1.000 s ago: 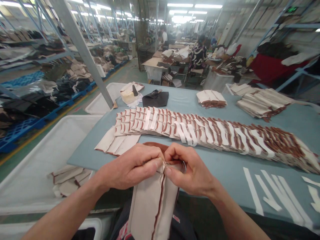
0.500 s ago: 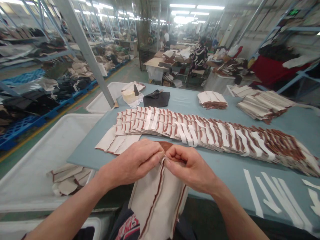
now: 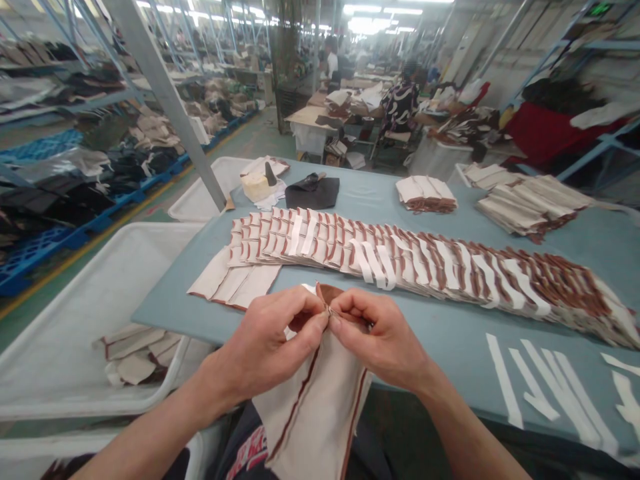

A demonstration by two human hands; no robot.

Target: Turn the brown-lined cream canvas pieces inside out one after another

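Nothing legible; red-and-white print on the dark shirt (partly hidden) blurs; green overhead sign too small.

Cream fabric panel w/ two brown-piped seams, held upright, top edge pinched btwn. left hand & right hand, thumbs nearly touching; brown-faced top corner shows behind; lower end hangs down twd. person's lap.

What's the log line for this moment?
Left hand: pinching top of brown-edged cream fabric piece | Right hand: pinching same spot | Nearby: fanned row of fabric pieces on blue table
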